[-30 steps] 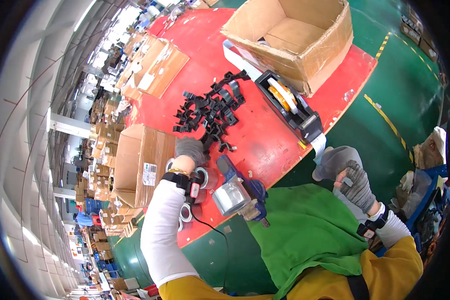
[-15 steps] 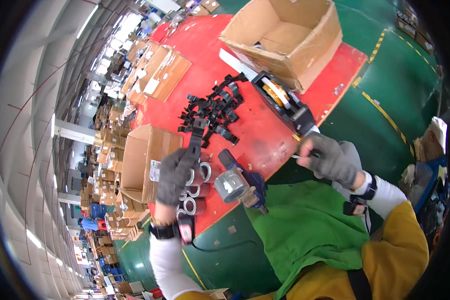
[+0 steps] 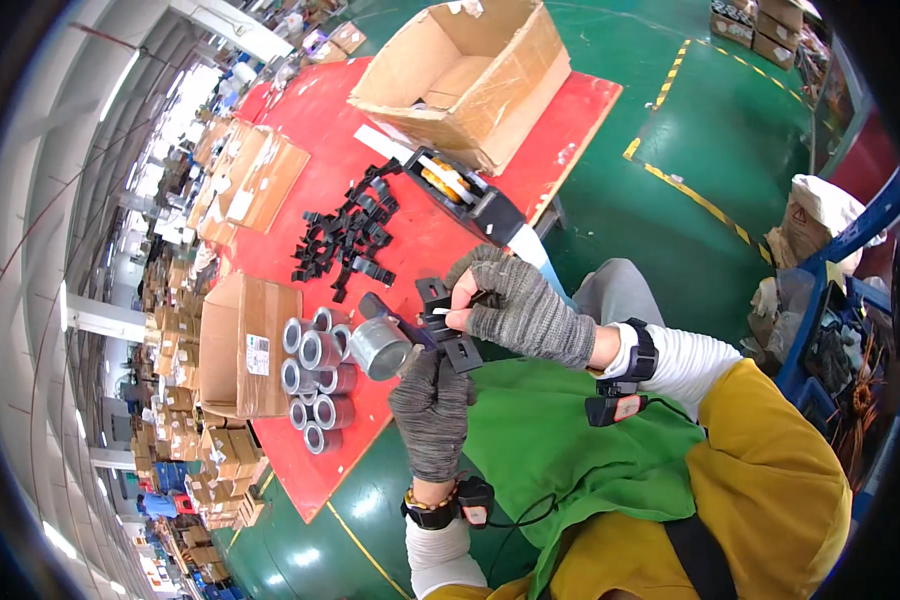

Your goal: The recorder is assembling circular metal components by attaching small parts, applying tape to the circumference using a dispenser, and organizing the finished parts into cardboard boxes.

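Observation:
My gloved left hand (image 3: 432,418) is closed on the lower end of a black slotted bracket (image 3: 461,353), held up over the near edge of the table. My gloved right hand (image 3: 532,312) meets it from the right. Between its bare thumb and forefinger is a small white strip (image 3: 441,311), lying against the bracket's middle. Just left of the bracket, a grey metal cylinder (image 3: 380,349) sits on a dark blue clamp, partly hidden by my left hand. Farther off lies a pile of similar black brackets (image 3: 355,235).
A black tape dispenser (image 3: 470,195) with a yellow hub stands by the table's right edge. Behind it is a large open carton (image 3: 480,100). Several silver cylinders (image 3: 320,350) are grouped beside a smaller carton (image 3: 260,345) on the red table (image 3: 315,475).
My left hand has brought the bracket right and nearer to me. My right hand has moved left from beside the dispenser, carrying the white strip to the bracket. The view has shifted.

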Motion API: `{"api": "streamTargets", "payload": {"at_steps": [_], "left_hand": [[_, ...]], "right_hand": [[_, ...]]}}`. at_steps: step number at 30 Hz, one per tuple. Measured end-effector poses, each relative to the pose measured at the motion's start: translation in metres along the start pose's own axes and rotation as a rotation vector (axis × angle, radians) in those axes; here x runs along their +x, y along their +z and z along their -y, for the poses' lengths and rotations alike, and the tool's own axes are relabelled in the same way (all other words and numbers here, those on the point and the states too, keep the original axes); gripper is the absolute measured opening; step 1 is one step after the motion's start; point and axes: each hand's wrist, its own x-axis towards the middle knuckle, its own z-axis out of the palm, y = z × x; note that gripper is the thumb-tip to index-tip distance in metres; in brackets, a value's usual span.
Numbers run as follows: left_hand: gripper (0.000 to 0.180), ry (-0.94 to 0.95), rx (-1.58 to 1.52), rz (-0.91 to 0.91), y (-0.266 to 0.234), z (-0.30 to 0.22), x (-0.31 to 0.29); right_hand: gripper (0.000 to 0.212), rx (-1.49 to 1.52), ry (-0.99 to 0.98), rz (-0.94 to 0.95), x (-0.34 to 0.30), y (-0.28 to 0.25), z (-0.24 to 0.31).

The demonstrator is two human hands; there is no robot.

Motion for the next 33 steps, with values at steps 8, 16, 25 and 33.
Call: {"api": "streamTargets", "payload": {"at_steps": [8, 16, 25, 33], "left_hand": [[0.013, 0.122, 0.092, -0.004, 0.012, -0.006, -0.008], [0.015, 0.075, 0.034, 0.028, 0.014, -0.007, -0.007], [0.01, 0.294, 0.238, -0.022, 0.02, 0.0, -0.004], [0.012, 0.295, 0.217, 0.028, 0.014, 0.001, -0.005]], "right_hand": [[0.016, 0.079, 0.041, -0.022, -0.008, -0.011, -0.002], [0.015, 0.111, -0.032, 0.027, -0.005, -0.016, -0.009], [0.018, 0.004, -0.031, -0.097, -0.007, -0.009, -0.008], [0.025, 0.252, 0.408, -0.003, -0.01, -0.008, -0.01]]}}
